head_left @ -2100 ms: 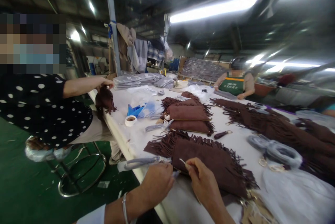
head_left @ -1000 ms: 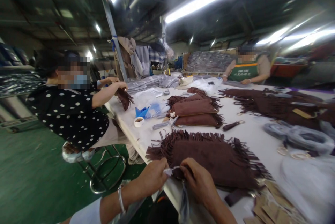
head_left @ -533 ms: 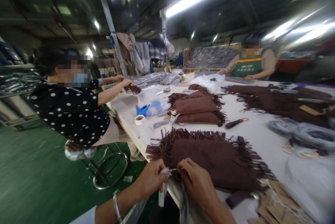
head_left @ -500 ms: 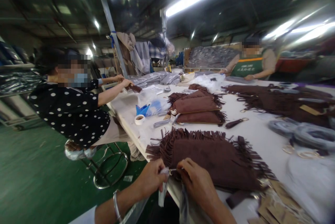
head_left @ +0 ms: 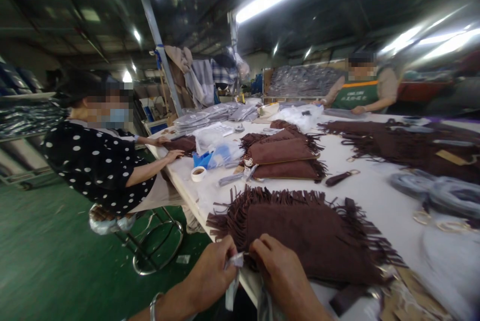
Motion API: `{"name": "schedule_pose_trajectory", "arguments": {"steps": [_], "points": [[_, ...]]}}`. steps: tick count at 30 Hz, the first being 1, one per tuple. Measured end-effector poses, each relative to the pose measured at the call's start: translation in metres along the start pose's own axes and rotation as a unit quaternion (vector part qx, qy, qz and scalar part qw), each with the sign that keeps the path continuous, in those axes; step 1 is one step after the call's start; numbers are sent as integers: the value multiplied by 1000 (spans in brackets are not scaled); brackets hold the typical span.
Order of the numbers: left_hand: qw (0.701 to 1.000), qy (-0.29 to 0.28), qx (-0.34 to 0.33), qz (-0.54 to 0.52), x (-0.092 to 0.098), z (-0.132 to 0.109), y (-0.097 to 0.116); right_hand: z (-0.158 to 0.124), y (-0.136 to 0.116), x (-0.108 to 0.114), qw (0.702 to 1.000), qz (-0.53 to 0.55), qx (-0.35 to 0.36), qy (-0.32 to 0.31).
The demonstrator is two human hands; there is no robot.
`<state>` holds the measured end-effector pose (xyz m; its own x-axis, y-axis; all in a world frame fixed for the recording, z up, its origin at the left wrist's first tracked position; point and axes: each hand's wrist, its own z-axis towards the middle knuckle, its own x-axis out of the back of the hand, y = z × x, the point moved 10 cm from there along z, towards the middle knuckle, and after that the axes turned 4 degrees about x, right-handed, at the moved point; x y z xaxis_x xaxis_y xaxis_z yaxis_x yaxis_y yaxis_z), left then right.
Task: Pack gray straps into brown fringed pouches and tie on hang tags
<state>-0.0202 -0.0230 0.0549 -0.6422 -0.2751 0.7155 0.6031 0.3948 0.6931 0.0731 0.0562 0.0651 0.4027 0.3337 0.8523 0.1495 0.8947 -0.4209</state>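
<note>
My left hand (head_left: 212, 273) is closed at the near table edge, pinching a crumpled whitish strip (head_left: 231, 292) that dangles below the fingers. Close beside it, my right hand (head_left: 281, 273) is also closed, fingertips together at the near left corner of a dark brown fringed suede bag (head_left: 296, 231). A small metallic bit shows between the two hands; what the right fingers grip is hidden. Under the right hand hangs a grey wrapped strip (head_left: 264, 295). The bag lies flat, its fringe spread to the left, back and right.
Two more brown bags (head_left: 283, 161) lie stacked behind, near a tape roll (head_left: 198, 174) and blue-and-white plastic (head_left: 221, 153). Brown tags (head_left: 407, 291) and wrapped straps (head_left: 442, 196) are on the right. One co-worker (head_left: 101, 166) sits left; another (head_left: 360, 91) stands across the table.
My hands stay together at the bag's corner, slightly lower in view, the strip still in the left. The seated co-worker's hands have come down onto a brown piece on the table.
</note>
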Motion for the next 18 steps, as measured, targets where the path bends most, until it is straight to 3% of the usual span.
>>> {"name": "schedule_pose_trajectory", "arguments": {"steps": [7,12,15,18], "points": [[1000,-9,-9,0,-6,-9,0,2,-3,-10,1000,26,1,13],[988,-38,25,-150,-17,-14,-12,-1,1,-20,999,37,8,14],[969,-9,58,-241,-17,-8,-22,-1,3,-21,999,46,5,12],[970,30,71,-230,-15,1,-29,-1,2,-20,998,55,1,3]]}}
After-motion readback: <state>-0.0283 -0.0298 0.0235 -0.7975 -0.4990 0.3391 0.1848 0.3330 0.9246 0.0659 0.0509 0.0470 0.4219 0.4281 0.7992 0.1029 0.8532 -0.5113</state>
